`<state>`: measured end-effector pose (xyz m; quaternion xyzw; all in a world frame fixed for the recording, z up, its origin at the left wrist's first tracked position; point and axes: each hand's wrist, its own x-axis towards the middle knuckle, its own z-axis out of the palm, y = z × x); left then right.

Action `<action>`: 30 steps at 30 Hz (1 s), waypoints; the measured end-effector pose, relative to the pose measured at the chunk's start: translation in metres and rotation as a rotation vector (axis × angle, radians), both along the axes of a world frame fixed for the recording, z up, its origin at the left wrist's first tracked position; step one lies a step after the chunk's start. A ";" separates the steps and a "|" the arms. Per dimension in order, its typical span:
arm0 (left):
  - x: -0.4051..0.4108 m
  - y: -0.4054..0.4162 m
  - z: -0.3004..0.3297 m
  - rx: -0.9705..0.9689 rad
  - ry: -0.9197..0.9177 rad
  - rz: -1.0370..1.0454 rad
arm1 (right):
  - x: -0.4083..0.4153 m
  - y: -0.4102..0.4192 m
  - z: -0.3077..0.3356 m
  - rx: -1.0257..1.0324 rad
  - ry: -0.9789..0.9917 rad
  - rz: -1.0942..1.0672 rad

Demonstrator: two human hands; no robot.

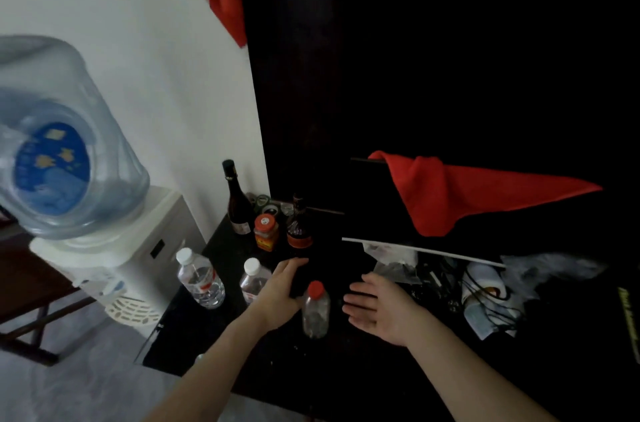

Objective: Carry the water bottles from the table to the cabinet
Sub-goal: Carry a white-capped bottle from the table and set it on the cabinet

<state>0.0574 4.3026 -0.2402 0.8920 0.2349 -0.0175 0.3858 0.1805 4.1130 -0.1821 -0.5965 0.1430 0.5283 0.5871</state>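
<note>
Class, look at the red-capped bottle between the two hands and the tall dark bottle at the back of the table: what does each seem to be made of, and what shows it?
Red-capped bottle: likely thin clear plastic, since the dark table shows through its wall. Tall dark bottle: probably glossy dark glass, judging by its wine-bottle shape.

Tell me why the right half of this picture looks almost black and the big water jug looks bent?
In the head view, the dark surface and the background on the right are underexposed against the bright white wall; the wide-angle lens bows the water jug at the left edge; slight motion blur softens the red-capped bottle, left hand and right hand.
</note>
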 end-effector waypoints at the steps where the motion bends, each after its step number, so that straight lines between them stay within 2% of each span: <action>1: -0.002 -0.002 0.015 0.025 -0.029 0.020 | 0.000 0.000 0.013 -0.003 -0.055 0.047; 4: -0.005 -0.014 0.058 0.147 -0.084 0.051 | -0.003 0.001 0.051 -0.090 -0.361 0.251; 8: -0.010 -0.043 0.112 0.524 0.017 0.069 | -0.009 -0.001 0.079 -0.234 -0.905 0.496; 11: -0.013 -0.060 0.140 0.663 0.029 0.076 | -0.015 -0.010 0.096 -0.314 -1.131 0.601; 15: -0.015 -0.076 0.166 0.790 0.055 0.074 | -0.019 -0.029 0.109 -0.544 -1.476 0.702; 22: -0.017 -0.103 0.189 0.806 0.081 0.016 | -0.045 -0.066 0.114 -0.799 -1.655 0.579; 26: -0.026 -0.116 0.196 0.753 0.049 -0.041 | -0.064 -0.086 0.122 -0.865 -1.614 0.533; 30: -0.044 -0.123 0.200 0.743 -0.019 -0.101 | -0.094 -0.102 0.133 -0.889 -1.492 0.467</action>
